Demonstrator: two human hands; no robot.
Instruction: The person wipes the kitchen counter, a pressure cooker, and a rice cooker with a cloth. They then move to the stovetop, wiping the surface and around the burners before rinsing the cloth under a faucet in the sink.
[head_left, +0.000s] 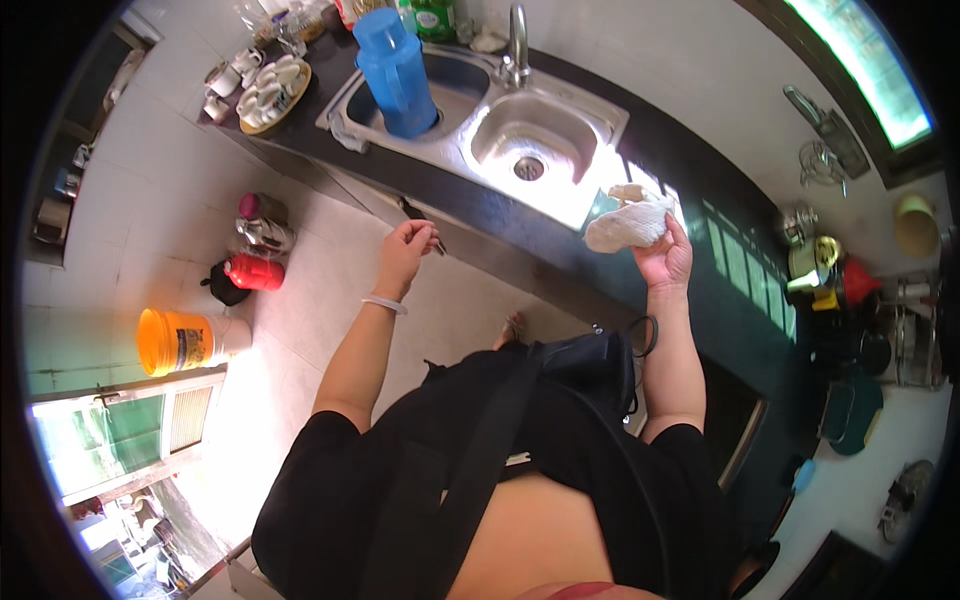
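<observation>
My right hand grips a crumpled white cloth at its right edge. The cloth hangs over the counter, close to the right corner of the steel sink. My left hand, with a pale bangle at the wrist, is in front of the cabinet below the counter, its fingers curled. A thin dark object shows just past these fingers; whether they hold it is unclear. In the left basin stands a blue thermos jug. The right basin shows its bare drain beneath the faucet.
A tray of white cups stands at the counter's left end. Along the left wall are a red thermos and an orange bucket. A knife holder hangs on the right wall. Sunlight glares on the dark countertop.
</observation>
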